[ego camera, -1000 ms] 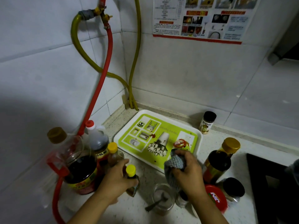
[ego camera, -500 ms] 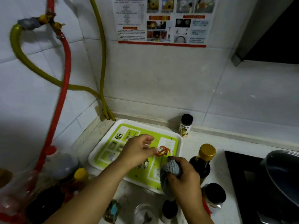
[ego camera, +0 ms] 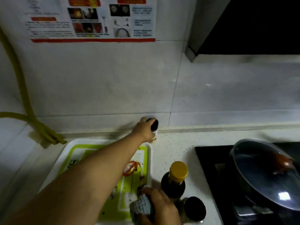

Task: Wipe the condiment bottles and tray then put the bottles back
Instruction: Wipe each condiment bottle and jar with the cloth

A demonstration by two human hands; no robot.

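Here, the white bench (ego camera: 175, 150) runs along the tiled wall, and a black stove (ego camera: 211, 161) sits at its right end with a big pan (ego camera: 266, 179) on it. My green and white tray (ego camera: 105, 207) lies flat at the left part of the bench, close to the back edge, with dark crumbs and a red sticker on it. My left arm reaches over the tray to the back edge of the bench. There my left hand (ego camera: 144, 130) has its fingers wrapped round a small jar with a black cap (ego camera: 154, 125), which stands right against the wall, just past the tray's far right corner. A tall dark bottle with a gold cap (ego camera: 175, 179) stands just beside the tray's right edge. A short jar with a black lid (ego camera: 194, 208) stands in front of it, near the front edge. My right hand (ego camera: 160, 207) is at the tray's near right corner, fingers squeezed round a grey cloth (ego camera: 142, 205). Yellow hoses (ego camera: 32, 122) hang down the wall at the left.
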